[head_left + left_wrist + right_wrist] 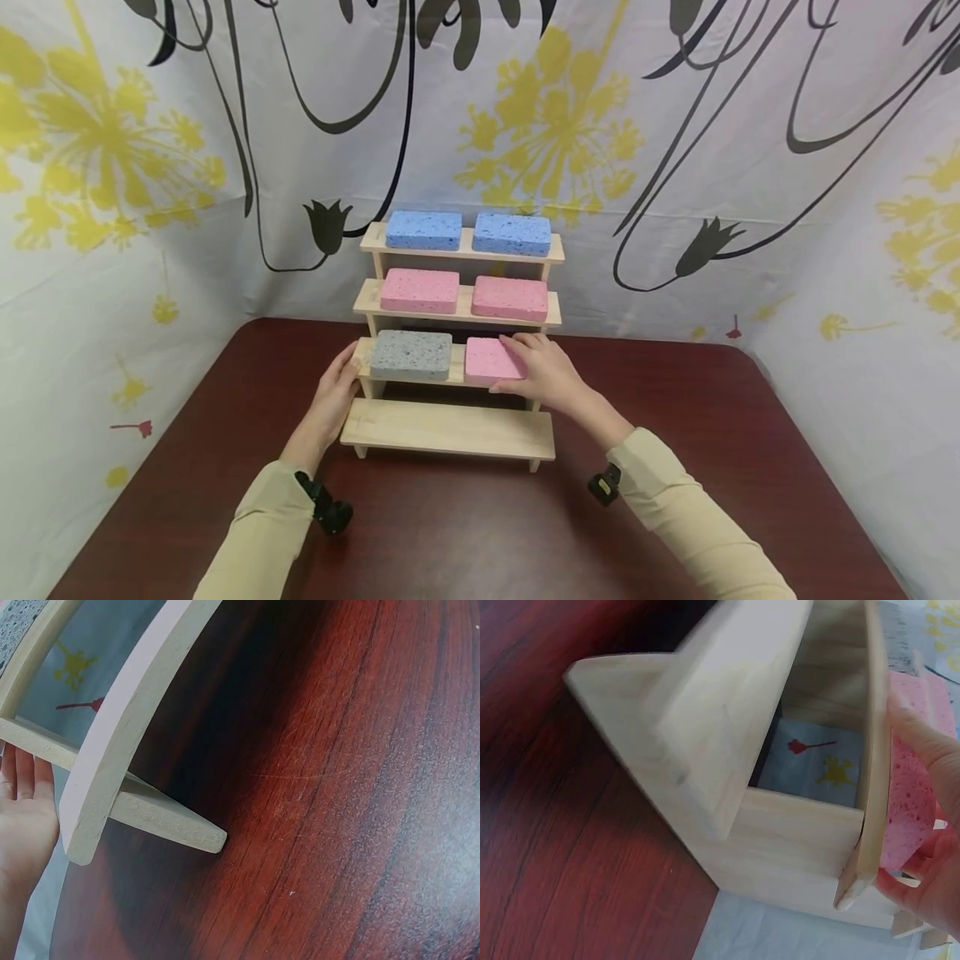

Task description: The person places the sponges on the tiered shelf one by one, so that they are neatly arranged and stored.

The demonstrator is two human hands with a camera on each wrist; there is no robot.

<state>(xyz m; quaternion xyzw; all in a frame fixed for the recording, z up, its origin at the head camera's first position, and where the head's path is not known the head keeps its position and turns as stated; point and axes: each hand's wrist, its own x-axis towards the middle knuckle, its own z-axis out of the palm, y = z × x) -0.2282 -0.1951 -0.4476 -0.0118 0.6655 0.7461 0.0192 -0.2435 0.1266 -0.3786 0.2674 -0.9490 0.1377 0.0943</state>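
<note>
A four-tier wooden stand (pixel 442 425) stands on the table. My right hand (pixel 551 375) pinches a pink sponge (pixel 491 360) on the second tier from the bottom, thumb at the front edge and fingers at the back. In the right wrist view, this pink sponge (pixel 909 802) lies flat against the shelf, between thumb and fingers. Beside it on the same tier is a grey sponge (pixel 411 354). My left hand (pixel 333 400) rests against that tier's left end; its fingers (pixel 25 776) look straight along the stand's side in the left wrist view.
Two pink sponges, one left (pixel 420 290) and one right (pixel 510 298), lie on the third tier. The top tier bears two blue sponges, left (pixel 423 230) and right (pixel 512 234). A patterned cloth (pixel 675 208) hangs behind the dark red table (pixel 465 533).
</note>
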